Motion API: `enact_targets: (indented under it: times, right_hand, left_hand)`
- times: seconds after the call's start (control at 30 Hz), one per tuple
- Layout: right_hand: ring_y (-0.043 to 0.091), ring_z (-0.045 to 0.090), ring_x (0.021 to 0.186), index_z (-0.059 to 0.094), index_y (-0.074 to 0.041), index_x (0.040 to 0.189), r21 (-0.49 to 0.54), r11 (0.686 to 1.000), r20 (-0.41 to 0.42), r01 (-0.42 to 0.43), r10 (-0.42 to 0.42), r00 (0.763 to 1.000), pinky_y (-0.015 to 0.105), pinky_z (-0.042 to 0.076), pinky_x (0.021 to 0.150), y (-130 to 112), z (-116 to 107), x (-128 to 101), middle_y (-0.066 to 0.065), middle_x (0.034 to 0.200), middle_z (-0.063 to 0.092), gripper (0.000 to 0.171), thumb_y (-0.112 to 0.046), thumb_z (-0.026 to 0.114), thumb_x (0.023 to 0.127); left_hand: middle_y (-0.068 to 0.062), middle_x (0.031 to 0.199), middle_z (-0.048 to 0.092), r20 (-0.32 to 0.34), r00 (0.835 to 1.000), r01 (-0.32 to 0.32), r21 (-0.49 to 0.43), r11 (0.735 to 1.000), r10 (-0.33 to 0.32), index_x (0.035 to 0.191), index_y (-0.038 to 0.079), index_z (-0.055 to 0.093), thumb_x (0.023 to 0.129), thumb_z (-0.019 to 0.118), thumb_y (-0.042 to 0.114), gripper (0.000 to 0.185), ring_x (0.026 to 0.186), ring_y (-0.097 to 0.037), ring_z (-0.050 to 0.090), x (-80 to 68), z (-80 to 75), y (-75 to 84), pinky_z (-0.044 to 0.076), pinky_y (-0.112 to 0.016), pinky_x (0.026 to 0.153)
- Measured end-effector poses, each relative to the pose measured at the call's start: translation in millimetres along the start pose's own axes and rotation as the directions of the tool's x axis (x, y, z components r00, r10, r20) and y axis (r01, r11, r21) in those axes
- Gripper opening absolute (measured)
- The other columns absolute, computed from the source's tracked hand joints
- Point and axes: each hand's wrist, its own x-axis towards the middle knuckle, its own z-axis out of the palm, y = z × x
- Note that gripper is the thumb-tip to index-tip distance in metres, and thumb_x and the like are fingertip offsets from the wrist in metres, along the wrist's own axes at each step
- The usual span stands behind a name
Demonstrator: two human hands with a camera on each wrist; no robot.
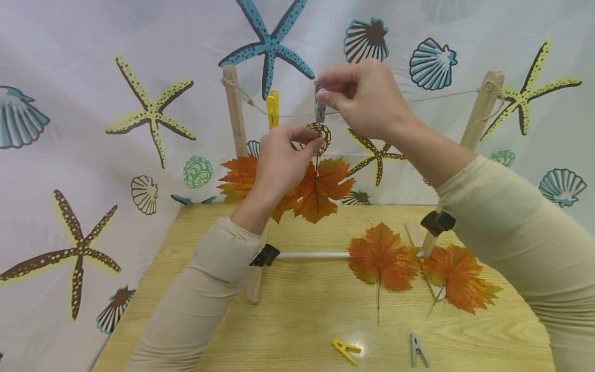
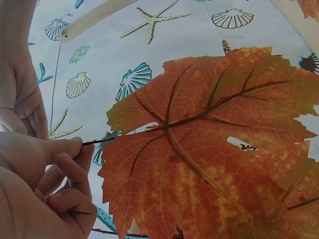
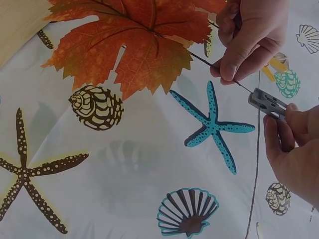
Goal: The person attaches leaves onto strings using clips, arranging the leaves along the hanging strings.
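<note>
My left hand (image 1: 283, 160) pinches the thin stem of an orange artificial maple leaf (image 1: 321, 194), which hangs below the fingertips. Just above, my right hand (image 1: 372, 98) holds a grey clothespin (image 1: 320, 108) between thumb and fingers, at the twine (image 1: 437, 96). In the right wrist view the stem's tip reaches the jaw end of the grey clothespin (image 3: 266, 103); whether it is clamped I cannot tell. A yellow clothespin (image 1: 272, 109) sits on the twine to the left. Below it is another orange leaf (image 1: 238, 178), its stem hidden behind my left hand.
Two wooden posts (image 1: 483, 111) carry the twine, with a white rod (image 1: 316, 255) between them lower down. Two more leaves (image 1: 383, 258) lie at the table's right side. Nearer me on the table (image 1: 288, 330) are a yellow clothespin (image 1: 346, 351) and a grey clothespin (image 1: 418, 350).
</note>
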Motion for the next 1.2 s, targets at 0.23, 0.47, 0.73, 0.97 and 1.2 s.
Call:
enact_targets:
  times: [0.23, 0.47, 0.73, 0.97, 1.2]
  right_hand:
    - [0.020, 0.071, 0.101, 0.072, -0.001, 0.120, 0.004, 1.000, 0.042, 0.026, -0.026, 0.999, 0.030, 0.054, 0.092, 7.3, 4.7, -3.5, 0.014, 0.112, 0.074, 0.027, -0.014, 0.066, 0.097]
    - [0.021, 0.070, 0.106, 0.069, 0.000, 0.124, -0.037, 0.999, 0.103, 0.027, -0.023, 0.994, 0.033, 0.053, 0.098, 10.6, 4.5, -4.3, 0.013, 0.113, 0.072, 0.030, -0.016, 0.065, 0.098]
    - [0.021, 0.070, 0.107, 0.066, -0.002, 0.128, -0.055, 0.998, 0.157, -0.006, 0.014, 0.987, 0.035, 0.053, 0.097, 9.9, 2.2, -3.5, 0.012, 0.113, 0.072, 0.037, -0.023, 0.066, 0.097]
    - [0.021, 0.069, 0.108, 0.064, -0.005, 0.131, -0.009, 0.998, 0.160, -0.069, 0.069, 0.985, 0.035, 0.053, 0.097, 13.5, 1.5, -6.8, 0.010, 0.117, 0.072, 0.047, -0.028, 0.073, 0.092]
    - [0.020, 0.070, 0.108, 0.065, -0.006, 0.130, 0.113, 0.992, 0.100, -0.063, 0.051, 0.994, 0.032, 0.053, 0.097, 18.0, -2.0, -13.5, 0.011, 0.120, 0.071, 0.047, -0.026, 0.077, 0.089]
  left_hand:
    - [-0.001, 0.103, 0.076, -0.015, 1.000, -0.001, -0.018, 1.000, 0.001, 0.106, 0.014, 0.079, 0.096, 0.068, 0.026, 0.019, 0.078, -0.017, 0.060, 1.0, -1.3, 0.0, 0.050, -0.029, 0.066]
    - [-0.002, 0.100, 0.077, -0.017, 1.000, -0.014, -0.030, 0.999, 0.013, 0.103, 0.013, 0.080, 0.095, 0.070, 0.024, 0.017, 0.078, -0.016, 0.061, 0.1, -3.2, -1.0, 0.049, -0.029, 0.066]
    - [-0.004, 0.101, 0.078, -0.031, 0.999, -0.009, -0.039, 0.999, 0.008, 0.105, 0.011, 0.080, 0.093, 0.072, 0.025, 0.020, 0.074, -0.017, 0.057, 0.0, -1.6, -6.5, 0.039, -0.027, 0.055]
    - [-0.004, 0.100, 0.078, -0.022, 1.000, -0.007, -0.001, 1.000, 0.007, 0.105, 0.011, 0.080, 0.092, 0.074, 0.027, 0.022, 0.077, -0.016, 0.056, -6.9, 0.6, -10.2, 0.035, -0.026, 0.053]
    - [-0.004, 0.103, 0.078, -0.042, 0.999, -0.016, 0.037, 0.999, 0.018, 0.105, 0.012, 0.080, 0.090, 0.076, 0.030, 0.024, 0.092, -0.018, 0.065, -13.9, -4.7, -8.1, 0.042, -0.027, 0.063]
